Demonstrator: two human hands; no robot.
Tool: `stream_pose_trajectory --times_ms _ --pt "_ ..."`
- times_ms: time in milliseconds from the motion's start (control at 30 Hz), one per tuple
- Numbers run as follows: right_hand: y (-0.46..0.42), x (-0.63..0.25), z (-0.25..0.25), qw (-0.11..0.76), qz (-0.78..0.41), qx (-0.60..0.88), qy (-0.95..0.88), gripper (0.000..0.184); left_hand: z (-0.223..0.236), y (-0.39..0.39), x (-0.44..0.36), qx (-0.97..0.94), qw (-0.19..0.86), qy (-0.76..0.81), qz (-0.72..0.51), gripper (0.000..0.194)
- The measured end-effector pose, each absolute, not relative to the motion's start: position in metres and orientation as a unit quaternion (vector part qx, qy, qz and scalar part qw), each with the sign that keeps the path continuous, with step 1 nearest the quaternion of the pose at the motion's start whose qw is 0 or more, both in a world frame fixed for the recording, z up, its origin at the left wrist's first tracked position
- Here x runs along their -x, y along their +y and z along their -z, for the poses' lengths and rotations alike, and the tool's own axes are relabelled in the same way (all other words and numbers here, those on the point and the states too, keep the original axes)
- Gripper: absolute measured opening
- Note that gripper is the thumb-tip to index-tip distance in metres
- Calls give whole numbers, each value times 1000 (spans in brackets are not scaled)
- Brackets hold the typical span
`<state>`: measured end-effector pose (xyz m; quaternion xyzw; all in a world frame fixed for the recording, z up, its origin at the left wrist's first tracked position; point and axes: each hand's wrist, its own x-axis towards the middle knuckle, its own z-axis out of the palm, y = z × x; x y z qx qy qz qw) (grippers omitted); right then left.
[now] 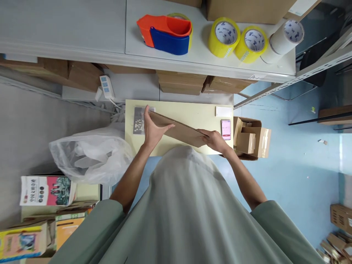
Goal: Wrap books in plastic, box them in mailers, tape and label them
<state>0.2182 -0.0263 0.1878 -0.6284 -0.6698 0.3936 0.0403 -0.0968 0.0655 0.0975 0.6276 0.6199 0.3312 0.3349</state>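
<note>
so two hands, left [154, 132] and right [216, 141], were gripping one cardboard piece [180, 129] by its ends, above the table's [181, 110] near edge, one phone [226, 129] by the right edge.

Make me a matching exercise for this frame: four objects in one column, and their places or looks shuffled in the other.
1. Cardboard piece
2. Phone
3. Plastic bag
4. Tape dispenser

A. Translucent whitish, left of the table
B. Held between left hand and right hand
C. Orange-red and blue, on the shelf
D. Pink screen, at the table's right end

Pairs: 1-B, 2-D, 3-A, 4-C
</note>
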Motion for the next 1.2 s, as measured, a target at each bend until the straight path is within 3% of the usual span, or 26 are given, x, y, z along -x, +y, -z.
stream_pose_trajectory --times_ms 300,500,567,700,767,1033,1200 --pt "-21 -233 -177 31 -356 686 -634 96 -87 54 112 -698 447 511 -228 159" --pt "-29 -236 -164 134 -426 683 -578 126 -85 33 105 -603 578 501 -229 172" --pt "-30 -243 -160 189 -459 689 -528 123 -91 29 104 -569 616 494 -230 161" --pt "-32 -255 -152 257 -488 712 -435 97 -106 30 105 -534 621 517 -248 99" --pt "-33 -255 -151 268 -487 718 -420 90 -112 31 104 -529 596 548 -255 82" --pt "-41 -227 -170 239 -417 733 -482 63 -130 26 90 -567 497 594 -281 60" --pt "-41 -221 -166 236 -438 736 -460 65 -128 27 91 -585 443 624 -271 52"
